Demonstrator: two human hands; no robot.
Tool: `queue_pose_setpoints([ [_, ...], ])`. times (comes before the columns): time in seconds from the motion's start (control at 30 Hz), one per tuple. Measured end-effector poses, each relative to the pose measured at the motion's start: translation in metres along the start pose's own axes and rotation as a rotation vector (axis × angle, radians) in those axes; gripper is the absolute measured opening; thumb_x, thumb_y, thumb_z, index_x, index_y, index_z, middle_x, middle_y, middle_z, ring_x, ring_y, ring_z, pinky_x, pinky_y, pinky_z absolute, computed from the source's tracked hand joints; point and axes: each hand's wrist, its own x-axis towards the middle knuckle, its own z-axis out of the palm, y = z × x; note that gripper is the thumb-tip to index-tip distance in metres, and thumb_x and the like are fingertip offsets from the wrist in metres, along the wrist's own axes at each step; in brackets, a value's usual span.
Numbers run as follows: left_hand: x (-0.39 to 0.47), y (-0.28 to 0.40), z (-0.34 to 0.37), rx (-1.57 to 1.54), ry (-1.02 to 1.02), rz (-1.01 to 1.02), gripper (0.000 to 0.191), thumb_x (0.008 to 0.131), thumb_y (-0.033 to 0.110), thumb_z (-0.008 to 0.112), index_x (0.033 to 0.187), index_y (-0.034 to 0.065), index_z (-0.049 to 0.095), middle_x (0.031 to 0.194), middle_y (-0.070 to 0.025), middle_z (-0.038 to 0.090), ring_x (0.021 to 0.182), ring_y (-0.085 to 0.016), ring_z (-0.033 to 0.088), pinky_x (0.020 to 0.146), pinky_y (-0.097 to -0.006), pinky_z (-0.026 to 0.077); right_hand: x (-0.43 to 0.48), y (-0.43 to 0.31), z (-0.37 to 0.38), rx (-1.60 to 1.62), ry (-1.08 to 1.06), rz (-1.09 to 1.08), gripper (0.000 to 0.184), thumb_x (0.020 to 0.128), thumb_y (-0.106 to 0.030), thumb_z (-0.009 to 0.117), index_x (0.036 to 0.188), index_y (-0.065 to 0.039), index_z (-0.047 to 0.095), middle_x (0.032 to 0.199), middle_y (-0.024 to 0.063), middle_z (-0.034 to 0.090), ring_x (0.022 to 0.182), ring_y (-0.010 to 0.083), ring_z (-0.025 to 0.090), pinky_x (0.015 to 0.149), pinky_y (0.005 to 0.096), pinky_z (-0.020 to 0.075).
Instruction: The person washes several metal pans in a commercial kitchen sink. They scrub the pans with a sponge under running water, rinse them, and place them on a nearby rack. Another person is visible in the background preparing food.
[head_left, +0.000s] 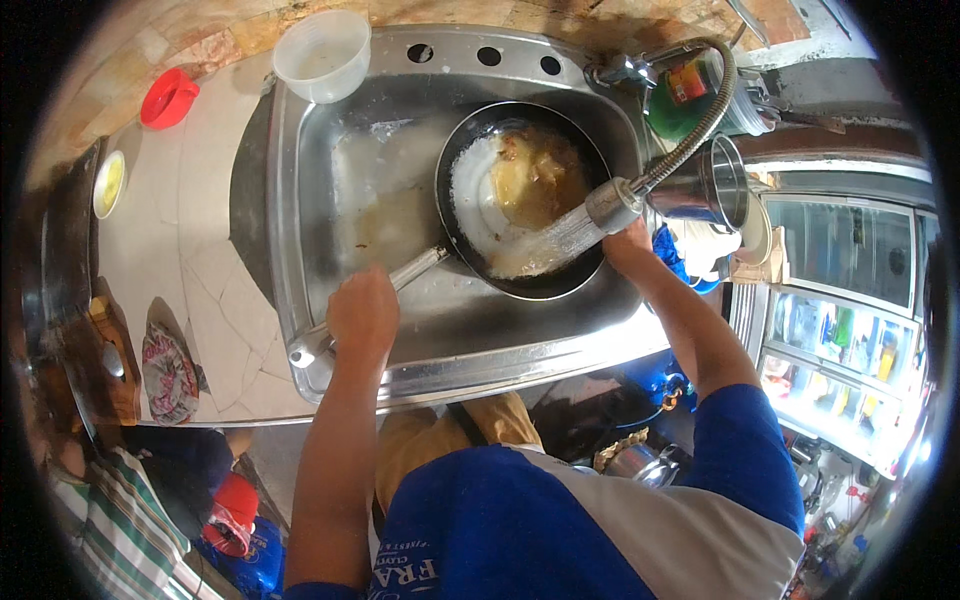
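A black frying pan (469, 240) rests tilted in the stainless steel sink (420, 315). Its long metal handle (421, 268) is gripped by my left hand (365, 307). Cloudy water and a yellowish-brown residue (536, 180) lie inside the pan. Water streams into it from a spray head (613, 204) on a flexible metal faucet hose (721, 97). My right hand (628, 244) is at the pan's right rim, just below the spray head. Its fingers are partly hidden, so whether they grip the rim or the spray head is unclear.
A translucent plastic bowl (324, 64) stands on the sink's back left corner. On the left counter are a red cup (169, 99), a small bowl (110, 184) with yellow contents and a patterned cloth (169, 375). A metal pot (697, 184) and a green container (679, 101) stand at right.
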Motion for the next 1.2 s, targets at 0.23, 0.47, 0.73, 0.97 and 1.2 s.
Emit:
queue_pose_setpoints([
  [0.23,0.002,-0.004,0.0,0.016,-0.042,-0.033,0.022,0.092,0.014,0.051,0.09,0.0044,0.071,0.091,-0.0203,0.073,0.087,-0.037,0.074,0.077,-0.0479,0.059,-0.05,-0.077,0.004,0.342,-0.1,0.119,0.024,0.087,-0.01,0.056,0.107,-0.01,0.069,0.117,0.0177,0.057,0.112,0.0403,0.057,0.096,0.0516,0.0501],
  [0.47,0.009,-0.004,-0.003,0.02,-0.028,-0.028,0.023,0.092,0.013,0.051,0.091,0.0044,0.072,0.089,-0.021,0.073,0.085,-0.039,0.074,0.076,-0.0483,0.06,-0.009,-0.059,0.047,0.326,-0.098,0.657,0.028,0.089,-0.022,0.059,0.109,-0.005,0.069,0.111,0.0177,0.068,0.097,0.0359,0.068,0.085,0.0469,0.0523],
  [0.73,0.012,-0.007,-0.009,-0.048,-0.024,0.012,0.018,0.089,0.012,0.055,0.086,0.0033,0.07,0.084,-0.0217,0.072,0.081,-0.038,0.073,0.074,-0.0495,0.058,0.012,-0.105,0.055,0.479,-0.035,0.037,0.036,0.095,-0.025,0.055,0.125,-0.006,0.061,0.126,0.0219,0.063,0.119,0.0382,0.058,0.103,0.0483,0.0445],
  [0.97,0.019,-0.011,0.0,0.012,0.002,0.088,0.018,0.089,0.013,0.055,0.083,0.0059,0.07,0.08,-0.0178,0.073,0.077,-0.035,0.074,0.069,-0.0461,0.06,0.152,-0.075,0.032,0.528,0.423,0.483,0.036,0.087,-0.011,0.059,0.122,-0.006,0.056,0.112,0.0254,0.062,0.101,0.0445,0.063,0.084,0.0518,0.0519],
  [1.2,0.021,-0.008,-0.005,-0.033,-0.173,-0.084,0.015,0.088,0.013,0.057,0.091,0.0047,0.07,0.09,-0.0205,0.072,0.084,-0.038,0.073,0.078,-0.048,0.058,0.082,-0.147,0.028,0.669,0.495,-0.258,0.039,0.084,-0.005,0.061,0.122,-0.003,0.065,0.104,0.0255,0.066,0.096,0.0437,0.064,0.092,0.0463,0.0524],
])
